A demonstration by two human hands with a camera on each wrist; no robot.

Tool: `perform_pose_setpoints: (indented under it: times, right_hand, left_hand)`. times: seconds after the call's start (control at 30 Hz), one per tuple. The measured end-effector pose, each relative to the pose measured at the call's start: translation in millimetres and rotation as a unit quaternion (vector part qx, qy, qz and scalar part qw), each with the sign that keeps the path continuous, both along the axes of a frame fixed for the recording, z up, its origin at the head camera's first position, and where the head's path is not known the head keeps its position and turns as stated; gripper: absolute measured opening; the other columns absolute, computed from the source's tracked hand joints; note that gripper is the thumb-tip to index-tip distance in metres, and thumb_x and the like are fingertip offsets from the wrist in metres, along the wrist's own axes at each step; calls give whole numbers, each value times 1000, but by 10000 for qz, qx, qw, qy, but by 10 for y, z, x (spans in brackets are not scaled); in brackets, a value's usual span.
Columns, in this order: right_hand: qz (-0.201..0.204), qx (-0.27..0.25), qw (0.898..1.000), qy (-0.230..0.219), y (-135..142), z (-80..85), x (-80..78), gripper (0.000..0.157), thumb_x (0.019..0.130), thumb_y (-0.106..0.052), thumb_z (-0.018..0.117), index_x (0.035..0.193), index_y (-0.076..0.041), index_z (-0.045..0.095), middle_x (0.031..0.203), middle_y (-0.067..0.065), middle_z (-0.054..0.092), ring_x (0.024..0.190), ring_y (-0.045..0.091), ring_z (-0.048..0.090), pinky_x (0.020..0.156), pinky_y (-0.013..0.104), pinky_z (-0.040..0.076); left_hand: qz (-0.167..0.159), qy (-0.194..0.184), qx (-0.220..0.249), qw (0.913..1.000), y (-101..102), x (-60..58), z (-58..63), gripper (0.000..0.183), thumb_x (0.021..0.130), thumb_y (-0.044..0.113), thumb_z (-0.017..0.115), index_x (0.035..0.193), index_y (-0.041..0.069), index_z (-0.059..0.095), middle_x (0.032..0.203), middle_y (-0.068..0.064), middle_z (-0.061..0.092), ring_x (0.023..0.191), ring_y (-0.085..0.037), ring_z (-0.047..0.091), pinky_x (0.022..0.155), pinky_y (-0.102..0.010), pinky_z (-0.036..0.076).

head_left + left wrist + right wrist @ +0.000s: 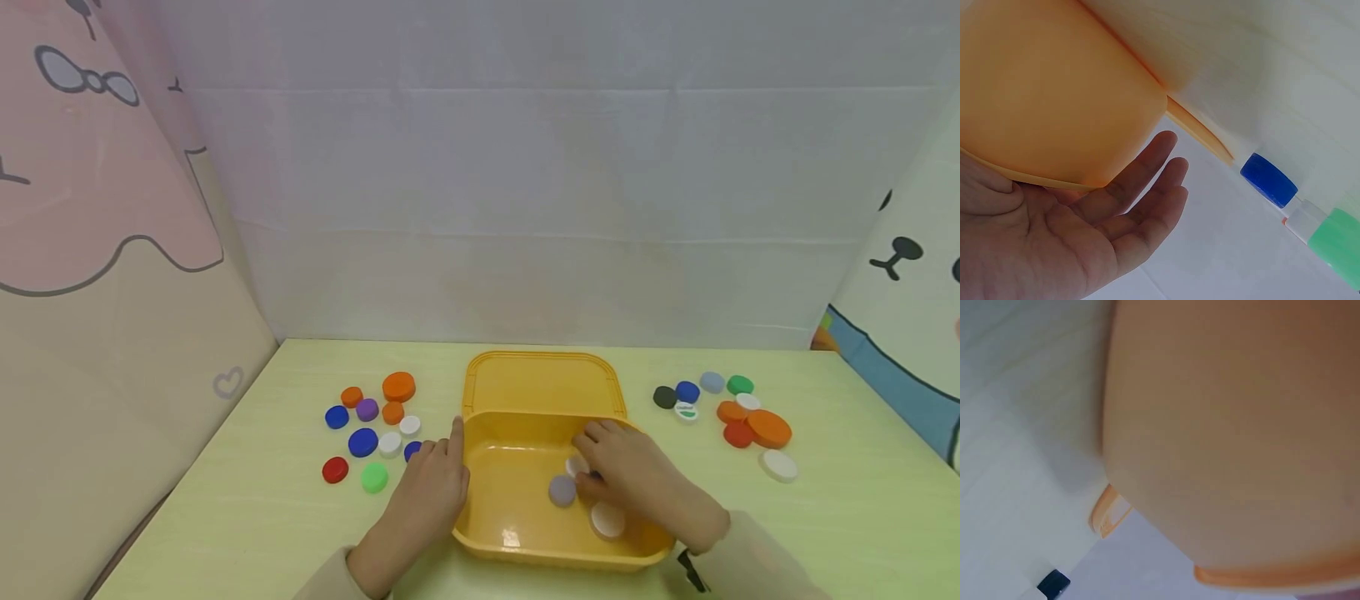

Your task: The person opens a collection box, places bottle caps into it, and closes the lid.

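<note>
A yellow plastic box (517, 533) stands at the front of the table, with its open top up. My left hand (431, 483) rests at its left rim, index finger extended along the edge. In the left wrist view the other fingers (1141, 215) hang relaxed outside the box wall. My right hand (630, 471) reaches into the right half of the box, fingers and thumb bent around a dark bottle cap (596, 475), mostly hidden. By its fingertips lies a white cap (575, 466). A greyish cap (562, 491) and a larger white cap (607, 520) lie on the box floor.
A yellow lid (543, 379) lies flat behind the box. Left of it are several loose caps, among them a blue cap (363, 442) and a light green cap (374, 477). More caps lie to the right, including a large orange cap (769, 429) and a black cap (664, 397).
</note>
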State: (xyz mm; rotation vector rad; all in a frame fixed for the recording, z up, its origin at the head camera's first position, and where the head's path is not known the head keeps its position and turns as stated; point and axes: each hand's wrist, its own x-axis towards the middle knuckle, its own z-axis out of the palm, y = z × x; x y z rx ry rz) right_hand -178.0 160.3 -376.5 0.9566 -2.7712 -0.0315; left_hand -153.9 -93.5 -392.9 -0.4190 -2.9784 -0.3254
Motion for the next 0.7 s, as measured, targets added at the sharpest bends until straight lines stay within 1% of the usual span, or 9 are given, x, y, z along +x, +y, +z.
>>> perform_pose_setpoints:
  times: [0.1, 0.17, 0.3, 0.43, 0.6, 0.7]
  right_hand:
    - [-131, 84, 9999, -6, 4, 67, 21, 29, 79, -32, 68, 96, -10, 61, 91, 2, 59, 81, 18, 52, 70, 33, 49]
    - [-165, 178, 9996, 116, 18, 102, 30, 30, 79, -34, 67, 96, -10, 60, 91, 3, 58, 79, 19, 51, 65, 31, 47]
    - [-258, 249, 9988, 319, 70, 163, 30, 33, 77, -37, 68, 96, -11, 60, 87, 1, 55, 74, 16, 46, 60, 27, 42]
    - [-356, 101, 9984, 427, 151, 223, 11, 33, 76, -36, 70, 96, -11, 60, 83, -1, 54, 72, 14, 44, 59, 26, 41]
    - [-504, -21, 9974, 520, 275, 284, -45, 35, 75, -33, 71, 98, -9, 62, 86, 2, 57, 75, 17, 49, 60, 28, 44]
    - [-523, -140, 9962, 685, 363, 288, -103, 33, 75, -31, 71, 96, -8, 63, 86, 3, 57, 73, 17, 49, 58, 27, 44]
  left_hand:
    - [-19, 60, -12, 10000, -1, -3, -7, 52, 92, 17, 44, 138, -4, 31, 96, -14, 61, 91, -26, 54, 81, -37, 46]
    - [-29, 76, -12, 10000, -1, -2, -9, 52, 92, 17, 44, 138, -4, 31, 95, -14, 61, 91, -26, 54, 81, -37, 46]
    - [-18, 18, 16, 10000, 0, 2, -2, 53, 92, 17, 44, 139, -4, 31, 95, -14, 60, 91, -26, 53, 82, -37, 46]
    - [13, -28, 20, 10000, 3, 0, 1, 53, 92, 17, 43, 139, -3, 30, 96, -13, 60, 92, -26, 53, 82, -37, 46]
    - [53, -69, 28, 10000, 2, -8, -6, 53, 92, 18, 43, 140, -2, 30, 98, -13, 60, 92, -26, 53, 83, -36, 46]
    - [52, -77, 27, 10000, 1, -12, -9, 53, 92, 18, 43, 140, -2, 30, 97, -12, 60, 92, -25, 52, 82, -36, 46]
